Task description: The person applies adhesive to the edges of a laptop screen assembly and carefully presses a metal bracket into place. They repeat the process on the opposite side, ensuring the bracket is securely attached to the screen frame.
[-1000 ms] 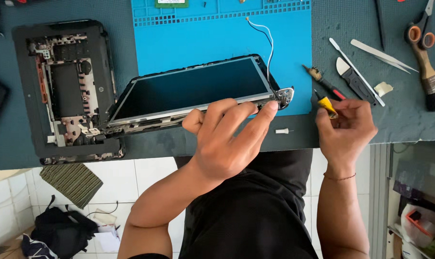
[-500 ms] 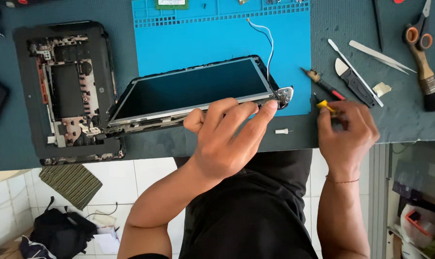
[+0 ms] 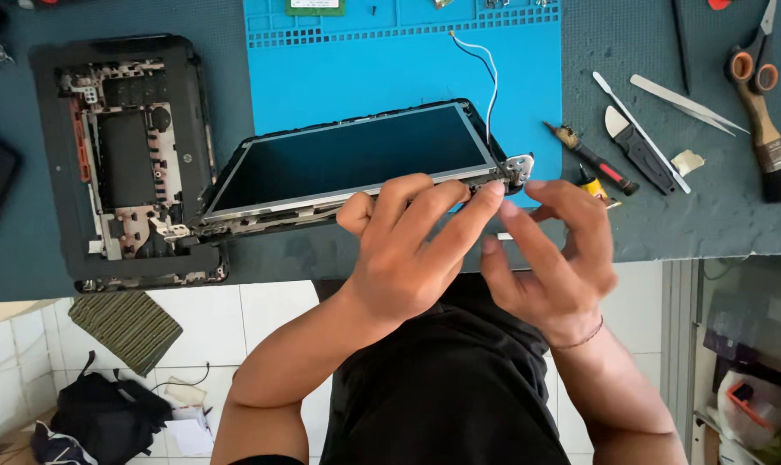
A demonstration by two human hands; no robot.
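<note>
The left hand (image 3: 407, 250) grips the near long edge of the laptop screen panel (image 3: 356, 159), close to its right corner. The fingers (image 3: 459, 202) are stretched out and bent over the top of the frame, and the thumb (image 3: 356, 211) presses the edge from the left, so the hand is closed on the rim while the fingers stay fairly straight. The panel lies tilted across the near edge of the blue work mat (image 3: 407, 77), its left end overlapping the opened laptop base (image 3: 127, 159) on the left. A thin white and grey cable (image 3: 485, 77) runs from its right corner away across the mat.

The right hand (image 3: 554, 254) is just beside the left one, at the metal hinge bracket (image 3: 518, 168) on the panel's right corner. Its fingers are spread loosely and half curled, the fingertips near or touching the bracket; it grasps nothing that can be made out, and motion blur hides the exact contact.

To the right on the dark table cover (image 3: 666, 224) lie a small yellow-handled screwdriver (image 3: 593, 185), a red-and-black screwdriver (image 3: 593, 159), a flat pry tool (image 3: 640, 155), tweezers (image 3: 687, 103), a brush (image 3: 769, 155) and orange-handled scissors (image 3: 752, 52).
</note>
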